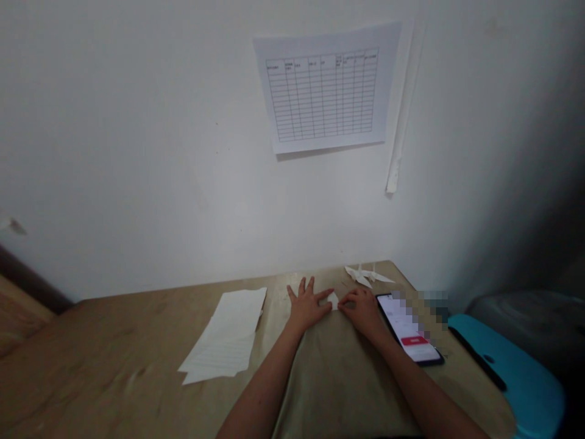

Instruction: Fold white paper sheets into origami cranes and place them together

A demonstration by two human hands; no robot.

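A small folded piece of white paper [334, 300] lies on the table between my two hands. My left hand [307, 305] rests with its fingers spread, the index finger and thumb touching the paper's left side. From the right, my right hand [361, 310] pinches the paper's lower right edge between thumb and fingertips. Folded paper cranes [365, 275] sit just beyond my right hand, near the wall.
Several loose sheets of white paper [228, 332] lie left of my arms on the covered table [114, 353]. A phone with a lit screen [411, 332] lies right of my right hand. Past the table's right edge stands a turquoise plastic object [516, 372]. A printed chart [326, 91] hangs on the wall.
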